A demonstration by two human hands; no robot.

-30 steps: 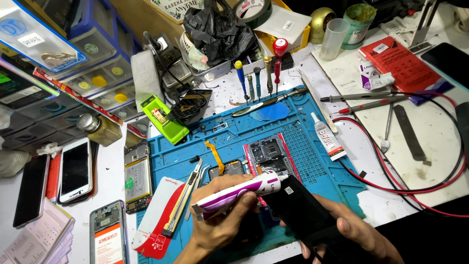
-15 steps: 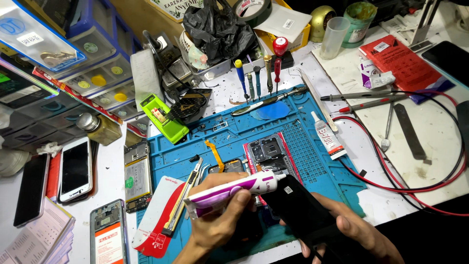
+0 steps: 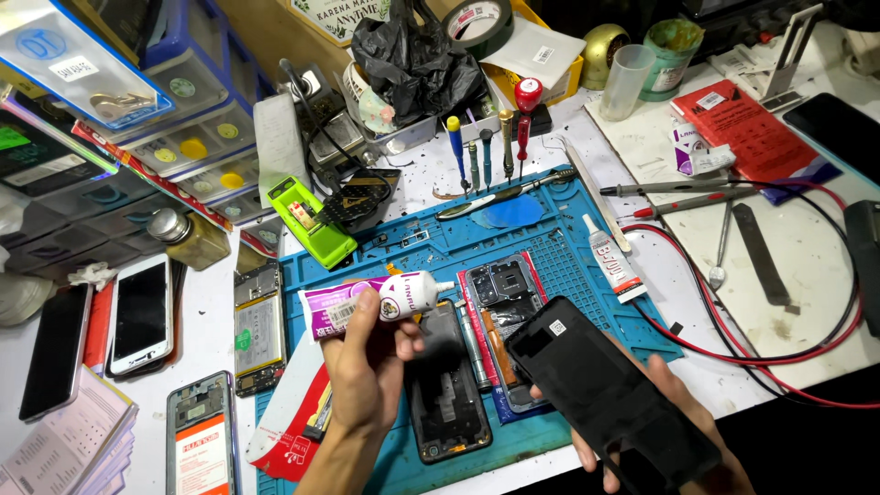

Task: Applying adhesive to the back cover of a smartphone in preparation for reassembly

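Glue tube (image 3: 367, 305), purple and white with a pale nozzle pointing right, sits in the person's left hand (image 3: 371, 367), fingers curled tight around its body and thumb pressed up near the cap end, above the blue work mat (image 3: 559, 247) on a crowded repair bench. Just below and right of the nozzle lies an opened phone frame (image 3: 447, 385), flat on the mat, with a second stripped phone body (image 3: 504, 312) beside it, its camera cutouts showing. Further right, the right hand (image 3: 660, 431) is clamped on a black back cover (image 3: 610, 403), fingers wrapped under its lower edge and the panel tilted up off the mat toward the camera. The two hands are apart, with the open frame between them. Judging from the frame, a clean job here would call for a thin, even bead squeezed gently from the tube, the nozzle kept close to the edge it serves, and the cover held steady by its rim so that its inner face stays clean. A smaller white glue tube (image 3: 612, 263) lies near the mat's right edge, and red and black cables (image 3: 733, 357) loop across the white tabletop beyond.
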